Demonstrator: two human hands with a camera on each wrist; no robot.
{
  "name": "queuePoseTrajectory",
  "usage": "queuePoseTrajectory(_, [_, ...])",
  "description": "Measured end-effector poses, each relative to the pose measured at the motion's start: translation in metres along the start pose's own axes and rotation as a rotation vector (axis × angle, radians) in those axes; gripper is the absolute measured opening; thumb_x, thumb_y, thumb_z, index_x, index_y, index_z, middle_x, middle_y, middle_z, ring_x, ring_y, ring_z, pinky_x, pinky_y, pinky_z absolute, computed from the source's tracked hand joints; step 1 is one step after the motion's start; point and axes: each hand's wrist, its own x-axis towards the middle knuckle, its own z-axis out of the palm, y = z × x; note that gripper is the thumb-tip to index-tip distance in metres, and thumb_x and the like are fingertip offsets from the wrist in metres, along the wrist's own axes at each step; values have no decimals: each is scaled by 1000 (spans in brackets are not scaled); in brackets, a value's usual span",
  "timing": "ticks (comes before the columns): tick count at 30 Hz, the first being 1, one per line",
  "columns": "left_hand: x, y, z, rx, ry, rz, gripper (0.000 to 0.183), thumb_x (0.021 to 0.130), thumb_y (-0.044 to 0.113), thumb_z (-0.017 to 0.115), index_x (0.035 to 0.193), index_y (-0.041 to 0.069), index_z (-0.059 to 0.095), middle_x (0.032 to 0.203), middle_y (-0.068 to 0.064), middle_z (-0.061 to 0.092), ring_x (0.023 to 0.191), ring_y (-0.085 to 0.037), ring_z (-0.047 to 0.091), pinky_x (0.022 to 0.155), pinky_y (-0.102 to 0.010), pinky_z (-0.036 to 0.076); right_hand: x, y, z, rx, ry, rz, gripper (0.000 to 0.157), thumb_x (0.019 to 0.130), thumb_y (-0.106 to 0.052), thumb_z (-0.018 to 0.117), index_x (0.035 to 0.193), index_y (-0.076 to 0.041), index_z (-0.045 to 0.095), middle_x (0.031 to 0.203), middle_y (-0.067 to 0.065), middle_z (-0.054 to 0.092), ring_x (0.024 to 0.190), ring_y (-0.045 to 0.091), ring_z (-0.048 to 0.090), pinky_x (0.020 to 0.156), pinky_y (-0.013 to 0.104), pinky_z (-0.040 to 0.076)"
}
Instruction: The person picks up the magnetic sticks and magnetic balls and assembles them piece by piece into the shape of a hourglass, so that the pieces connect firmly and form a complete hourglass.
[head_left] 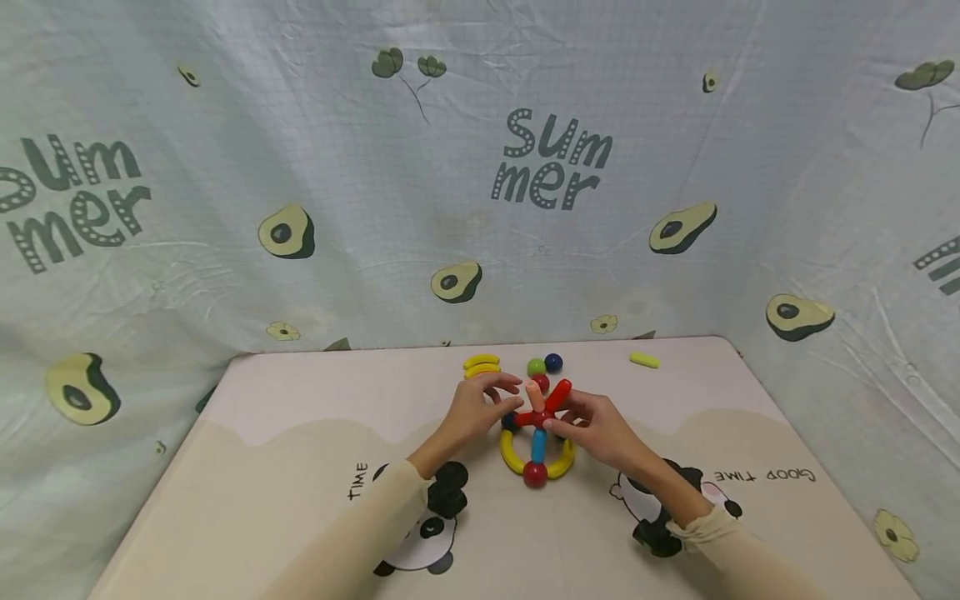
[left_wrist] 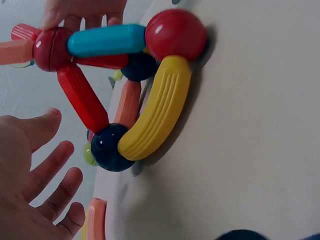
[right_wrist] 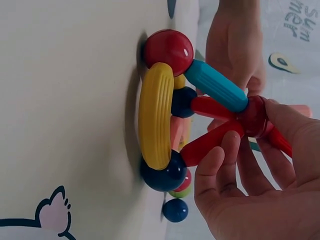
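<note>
- The ball-and-stick toy stands on the tabletop, a bit right of the middle and not far from the back edge
- Your right hand holds the toy's top red ball, with the thumb pressed on it and the fingers bent round behind
- Your left hand is near the toy's left side, its thumb and fingers spread apart, with a gap between them and the toy
- A blue stick slants up from the front red ball to the top one, and yellow curved sticks make the bottom
- A wide stretch of tabletop lies between your left arm and the left edge; the stretch from your right arm to the right edge is smaller
- Less room lies behind the toy: two loose yellow sticks, a green ball and a dark blue ball are by the back edge
- A yellow-green stick lies nearer the back right corner
- You can read SUMMER on the hanging cloth, TIME on the tabletop's left part, and GOOD TIME near its right edge, turned upside down
</note>
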Motion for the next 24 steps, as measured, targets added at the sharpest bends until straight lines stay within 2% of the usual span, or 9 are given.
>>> queuePoseTrajectory(7, [25, -1, 9, 143, -52, 6, 34, 95, 22, 76, 126, 10, 71, 114, -10, 74, 85, -21, 61, 73, -22, 52, -5, -2, -5, -17, -5, 10, 30, 97, -25, 74, 120, -8, 70, 105, 4, 71, 93, 23, 65, 78, 30, 55])
queuePoseTrajectory(11, [35, 1, 15, 216, -98, -25, 34, 96, 23, 74, 128, 13, 71, 117, -10, 73, 93, -24, 63, 79, -29, 54, -6, -2, -6, -2, -12, 13, 33, 96, -23, 74, 123, -6, 69, 107, 6, 71, 94, 24, 64, 79, 30, 55])
queuePoseTrajectory(16, [41, 1, 22, 280, -137, -68, 33, 96, 26, 74, 128, 17, 72, 123, -7, 71, 113, -28, 62, 93, -42, 54, -4, -2, -6, 6, -15, 10, 28, 97, -28, 74, 119, -10, 70, 106, 3, 71, 94, 24, 66, 79, 31, 56])
queuePoseTrajectory(24, [50, 1, 30, 346, -170, -123, 40, 96, 27, 75, 135, 20, 68, 125, -4, 71, 114, -25, 61, 95, -43, 52, -4, 0, -5, 7, -22, -1, 26, 97, -31, 73, 117, -14, 70, 106, 1, 71, 94, 24, 67, 79, 33, 57])
